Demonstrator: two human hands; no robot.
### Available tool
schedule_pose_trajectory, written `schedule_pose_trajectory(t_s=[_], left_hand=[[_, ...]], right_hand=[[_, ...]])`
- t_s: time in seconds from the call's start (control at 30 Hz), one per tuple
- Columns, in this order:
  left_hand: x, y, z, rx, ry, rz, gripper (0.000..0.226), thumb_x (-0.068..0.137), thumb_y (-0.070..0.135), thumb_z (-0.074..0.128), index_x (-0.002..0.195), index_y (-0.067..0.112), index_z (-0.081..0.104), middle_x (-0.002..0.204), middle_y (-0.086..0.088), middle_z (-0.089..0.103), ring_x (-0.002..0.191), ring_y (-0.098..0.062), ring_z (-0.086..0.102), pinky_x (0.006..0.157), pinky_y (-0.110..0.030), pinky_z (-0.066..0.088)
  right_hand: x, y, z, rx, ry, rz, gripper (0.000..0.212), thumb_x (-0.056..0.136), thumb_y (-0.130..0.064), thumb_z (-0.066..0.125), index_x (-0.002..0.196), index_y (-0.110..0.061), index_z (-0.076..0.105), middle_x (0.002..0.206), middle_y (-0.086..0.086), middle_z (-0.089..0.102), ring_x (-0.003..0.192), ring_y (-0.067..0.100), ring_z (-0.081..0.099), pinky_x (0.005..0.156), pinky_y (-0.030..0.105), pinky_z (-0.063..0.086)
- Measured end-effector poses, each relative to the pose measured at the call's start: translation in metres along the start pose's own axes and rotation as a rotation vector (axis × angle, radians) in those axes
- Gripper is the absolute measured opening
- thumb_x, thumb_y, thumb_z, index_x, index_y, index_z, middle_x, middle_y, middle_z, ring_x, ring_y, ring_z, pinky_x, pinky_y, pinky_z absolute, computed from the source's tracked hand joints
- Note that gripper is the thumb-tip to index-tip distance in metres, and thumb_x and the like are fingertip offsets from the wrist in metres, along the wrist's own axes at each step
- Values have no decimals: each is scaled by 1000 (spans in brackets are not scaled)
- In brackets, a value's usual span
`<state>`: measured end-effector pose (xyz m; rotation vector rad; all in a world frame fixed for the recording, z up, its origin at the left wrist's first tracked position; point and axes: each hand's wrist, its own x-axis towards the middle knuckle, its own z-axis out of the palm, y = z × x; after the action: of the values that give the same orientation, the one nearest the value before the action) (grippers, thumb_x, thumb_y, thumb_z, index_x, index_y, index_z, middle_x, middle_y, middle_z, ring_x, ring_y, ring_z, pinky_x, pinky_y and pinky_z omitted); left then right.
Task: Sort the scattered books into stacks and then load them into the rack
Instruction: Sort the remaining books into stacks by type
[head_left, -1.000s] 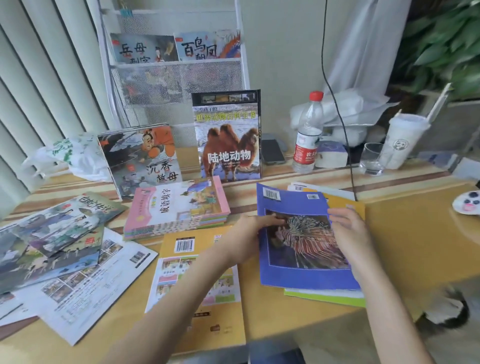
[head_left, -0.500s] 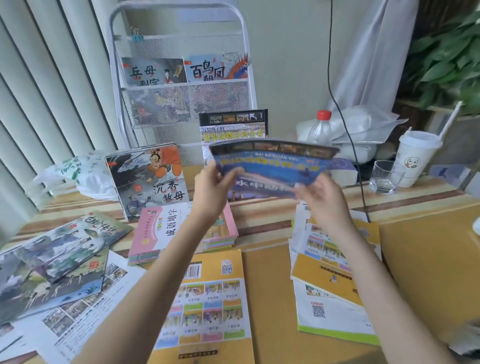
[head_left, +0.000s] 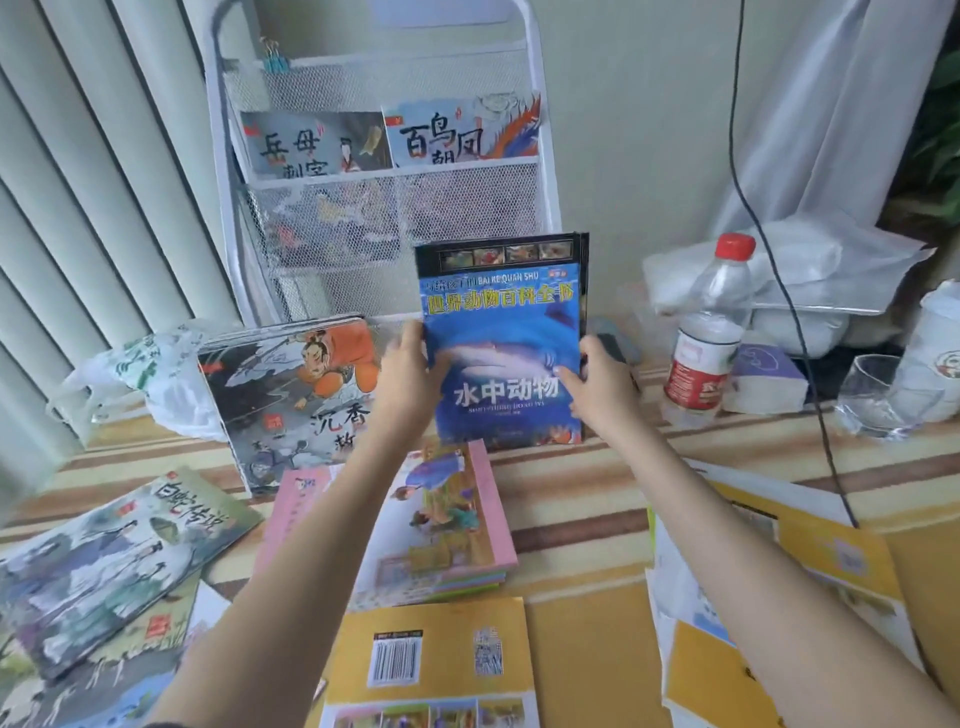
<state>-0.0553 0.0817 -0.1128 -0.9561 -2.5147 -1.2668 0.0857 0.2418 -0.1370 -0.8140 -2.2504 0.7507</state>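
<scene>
A blue shark-cover book (head_left: 501, 332) stands upright at the foot of the white mesh rack (head_left: 395, 218), in front of another upright book whose dark edge shows behind it. My left hand (head_left: 408, 382) grips its left edge and my right hand (head_left: 597, 384) grips its right edge. Two books (head_left: 389, 137) sit in the rack's upper pocket. A grey and orange book (head_left: 291, 395) leans upright to the left. A pink stack (head_left: 410, 525) lies flat below my hands. A yellow book (head_left: 431, 660) lies nearest me.
Several illustrated books (head_left: 104, 561) lie scattered at the left. Yellow and white booklets (head_left: 789, 587) lie at the right. A water bottle (head_left: 709, 332), a glass (head_left: 878, 395), a paper cup (head_left: 935, 348) and a hanging black cable (head_left: 774, 249) stand to the right of the rack.
Both hands lifted the blue book off the right pile, turned it face-forward and stood it upright before the rack, covering the camel book. The view tilted up.
</scene>
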Motion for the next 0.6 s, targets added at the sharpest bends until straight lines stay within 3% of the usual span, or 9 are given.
schedule_pose_trajectory(t_s=[0.07, 0.13, 0.2, 0.27, 0.33, 0.4, 0.5, 0.6], left_hand=[[-4, 0, 0, -52, 37, -3, 47, 84, 18, 69, 118, 0, 43, 111, -23, 56, 99, -36, 53, 70, -32, 30], [-11, 5, -2, -108, 78, -39, 63, 79, 12, 74, 124, -7, 35, 122, -26, 47, 111, -39, 47, 84, -33, 34], [-23, 15, -4, -95, 91, -69, 70, 78, 7, 74, 127, -10, 28, 128, -27, 39, 117, -39, 41, 91, -31, 32], [-36, 26, -5, -48, 97, -36, 66, 79, 3, 71, 127, -11, 28, 127, -27, 36, 114, -38, 40, 87, -27, 33], [-51, 38, -1, -44, 71, 68, 49, 79, -3, 64, 119, -11, 36, 120, -26, 39, 106, -38, 42, 75, -18, 29], [-70, 55, 8, -84, -26, 122, 35, 79, -5, 57, 111, -7, 43, 114, -22, 44, 98, -34, 45, 73, -20, 29], [-112, 83, 29, -101, -268, 182, 27, 84, 3, 58, 109, 1, 49, 106, -15, 56, 98, -31, 52, 71, -29, 33], [-164, 96, 51, 0, -736, 436, 44, 88, 8, 56, 132, 7, 46, 134, -12, 51, 122, -28, 48, 95, -25, 37]], right_hand=[[-4, 5, 4, 21, 56, 13, 28, 89, -20, 63, 93, -11, 37, 67, 0, 45, 66, 27, 58, 57, 34, 42], [-8, 5, 0, 8, 84, 36, 32, 86, -20, 66, 99, -7, 40, 78, 7, 52, 70, 24, 54, 59, 29, 34], [-16, 6, -10, 27, 87, 89, 32, 87, -21, 64, 104, -6, 42, 85, 11, 55, 73, 28, 57, 62, 35, 41], [-32, 11, -28, 52, 78, 143, 24, 88, -16, 60, 104, -9, 44, 87, 9, 58, 78, 30, 60, 68, 37, 46], [-55, 18, -47, 69, 37, 197, 18, 89, -14, 57, 104, -13, 46, 93, 8, 61, 79, 26, 59, 63, 30, 44], [-86, 25, -68, 72, -38, 258, 23, 90, -15, 56, 111, -15, 47, 104, 7, 60, 82, 21, 55, 57, 23, 40], [-137, 37, -104, 51, -108, 362, 34, 92, -22, 56, 123, -19, 41, 119, 5, 53, 95, 21, 54, 66, 32, 46], [-190, 53, -134, -57, -208, 454, 46, 94, -31, 53, 135, -25, 34, 139, 9, 40, 118, 30, 49, 89, 45, 48]])
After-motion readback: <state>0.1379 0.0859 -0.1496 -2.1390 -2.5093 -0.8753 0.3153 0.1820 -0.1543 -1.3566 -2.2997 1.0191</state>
